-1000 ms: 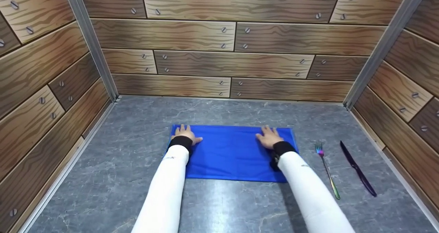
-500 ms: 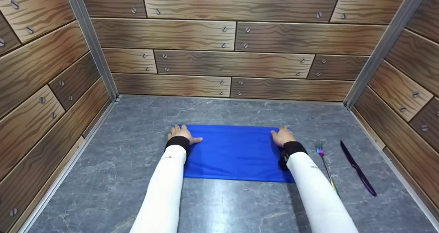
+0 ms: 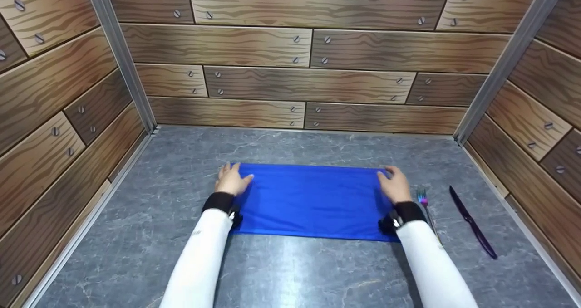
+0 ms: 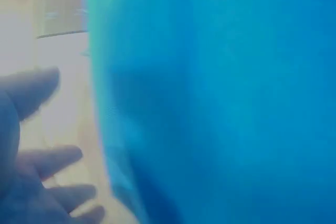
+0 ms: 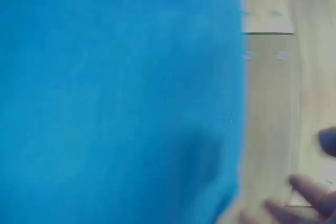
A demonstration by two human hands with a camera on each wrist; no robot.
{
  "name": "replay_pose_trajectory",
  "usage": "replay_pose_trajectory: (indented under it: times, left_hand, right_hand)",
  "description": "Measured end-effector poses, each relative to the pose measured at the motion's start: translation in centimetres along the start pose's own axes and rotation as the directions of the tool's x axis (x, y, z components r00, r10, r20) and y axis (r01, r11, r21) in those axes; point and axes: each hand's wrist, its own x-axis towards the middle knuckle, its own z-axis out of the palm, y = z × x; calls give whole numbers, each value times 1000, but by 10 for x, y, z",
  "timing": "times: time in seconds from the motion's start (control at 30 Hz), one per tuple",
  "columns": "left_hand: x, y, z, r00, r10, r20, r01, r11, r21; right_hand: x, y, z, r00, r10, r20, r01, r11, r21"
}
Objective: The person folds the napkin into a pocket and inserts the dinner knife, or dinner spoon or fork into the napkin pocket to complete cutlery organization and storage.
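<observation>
A rectangular, bright blue fabric cloth lies flat, with slight creases, in the middle of the grey, marble-patterned surface. The person's left hand is at its far left corner, thumb over the cloth; the right hand is at the far right corner, thumb towards the cloth. The fingers of both hands are wide apart and hold nothing; whether any fingertips touch the cloth, I cannot tell, the wrist views being blurred. Each arm wears a white sleeve and a black wristband. Just right of the right wrist lies a slim, rainbow-coloured metal fork, its near end hidden by the sleeve. Farther right lies a dark purple knife, slanting, tip to the far side.
</observation>
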Motion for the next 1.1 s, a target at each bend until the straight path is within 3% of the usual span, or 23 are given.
replay_pose_trajectory:
  times: [0.13,0.3,0.5,0.63,1.1]
  left_hand:
    - [-8,-34,-1,996,1,-85,-2,1000,-14]
    - [-24,-63,-5,996,-60,-59,60,998,-1]
    - [-31,-71,-4,1000,-18,-9,18,1000,-23]
    - [-35,-76,-2,1000,22,7,-22,1000,-15]
    - [-38,-75,6,996,85,36,-84,996,-35]
  right_hand:
    - [-23,17,-20,1000,17,12,-16,998,-58]
    - [-48,24,-39,992,75,99,-53,977,-209]
    - [-63,24,-51,971,182,157,-110,918,-381]
    - [-72,20,-47,968,183,171,-92,895,-436]
    - [-69,25,-51,962,156,223,-68,931,-360]
